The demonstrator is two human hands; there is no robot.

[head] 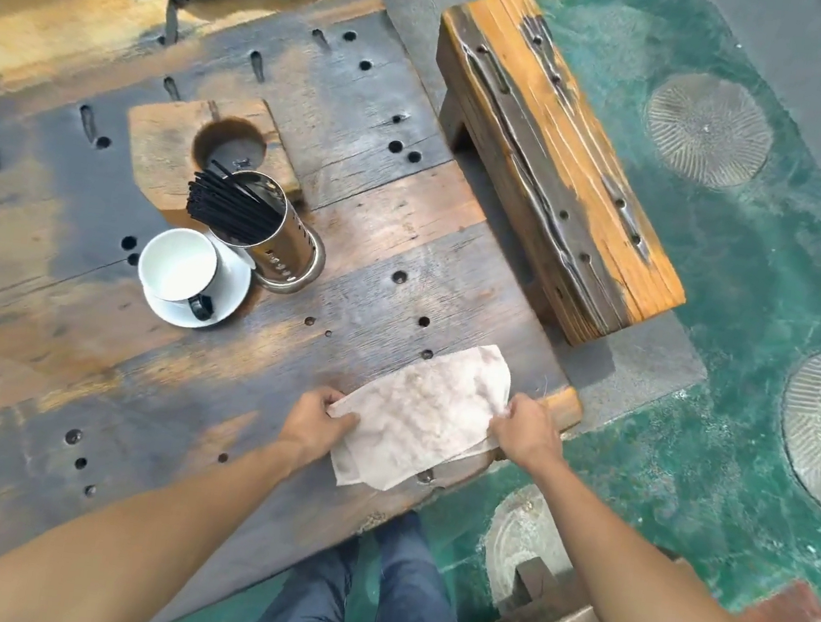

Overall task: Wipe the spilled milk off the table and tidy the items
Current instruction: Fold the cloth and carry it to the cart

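Between our fingers we are stretching the cloth (424,416) flat on the table (83,348): left hand (317,421) pinching its near-left edge, right hand (528,431) gripping its right edge at the table corner. No milk is showing, so the wiping looks done; we are apparently folding. Beyond our fingertips, the cup (179,264) and straw holder (273,232) are standing tidy. Anything under the cloth is staying hidden.

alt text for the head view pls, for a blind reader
Both hands, left and right, pinch the edges of a stained cloth on the corner of a worn wooden table. Behind it stand a white cup on a saucer and a metal straw holder.
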